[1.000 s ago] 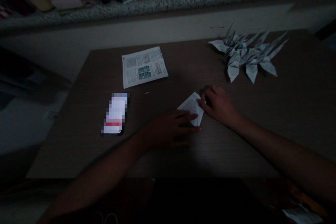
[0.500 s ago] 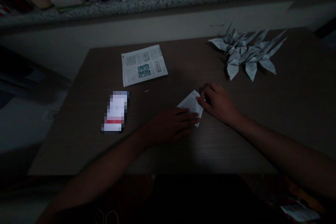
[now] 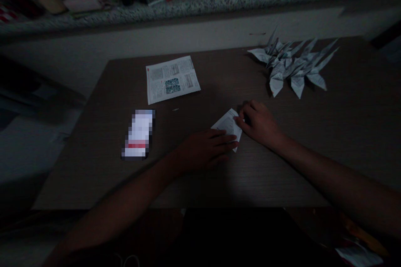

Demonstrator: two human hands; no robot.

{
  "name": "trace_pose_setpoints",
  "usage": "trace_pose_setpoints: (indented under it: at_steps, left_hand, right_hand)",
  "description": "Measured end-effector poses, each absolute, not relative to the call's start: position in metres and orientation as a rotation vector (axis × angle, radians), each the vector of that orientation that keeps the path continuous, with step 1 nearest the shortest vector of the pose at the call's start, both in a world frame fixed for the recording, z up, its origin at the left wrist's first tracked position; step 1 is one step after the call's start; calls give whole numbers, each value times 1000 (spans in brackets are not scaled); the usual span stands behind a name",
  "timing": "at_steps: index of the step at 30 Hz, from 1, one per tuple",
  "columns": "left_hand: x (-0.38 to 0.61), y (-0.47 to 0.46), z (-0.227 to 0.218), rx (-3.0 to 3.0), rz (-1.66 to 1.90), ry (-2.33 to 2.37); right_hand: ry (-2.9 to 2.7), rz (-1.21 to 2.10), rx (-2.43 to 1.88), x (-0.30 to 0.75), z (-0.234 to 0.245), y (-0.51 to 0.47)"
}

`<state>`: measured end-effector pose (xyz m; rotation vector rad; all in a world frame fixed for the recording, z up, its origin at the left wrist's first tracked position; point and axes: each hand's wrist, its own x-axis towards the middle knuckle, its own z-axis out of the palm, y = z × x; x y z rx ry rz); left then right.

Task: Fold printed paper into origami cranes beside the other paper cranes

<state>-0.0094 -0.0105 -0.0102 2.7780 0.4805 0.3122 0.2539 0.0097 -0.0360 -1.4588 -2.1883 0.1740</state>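
A small folded piece of printed paper [image 3: 230,121] lies on the dark wooden table, one corner pointing away from me. My left hand [image 3: 208,148] rests flat across its lower left part, fingers stretched out and hiding some of it. At the paper's right corner is my right hand [image 3: 258,123], its fingers curled and the thumb and forefinger pinching the edge. Farther back on the right stands a cluster of several folded paper cranes [image 3: 291,64] made from similar printed paper.
A flat printed sheet [image 3: 172,79] lies at the back left of the table [image 3: 103,133]. Nearer, a phone [image 3: 138,133] with a lit, blurred screen lies left of my hands. Behind the table runs a speckled stone sill [image 3: 188,6] crowded with bottles and small items.
The view has shifted slightly. Both hands stay in nearly the same place on the folded paper, with no clear change in it.
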Motion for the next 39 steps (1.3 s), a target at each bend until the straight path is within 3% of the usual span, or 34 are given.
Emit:
trace_pose_setpoints:
  at_steps: [39]
  left_hand:
    - [-10,-7,-3,2740,208,470]
  right_hand:
    - [-2243,177,-1400,254,-35,15]
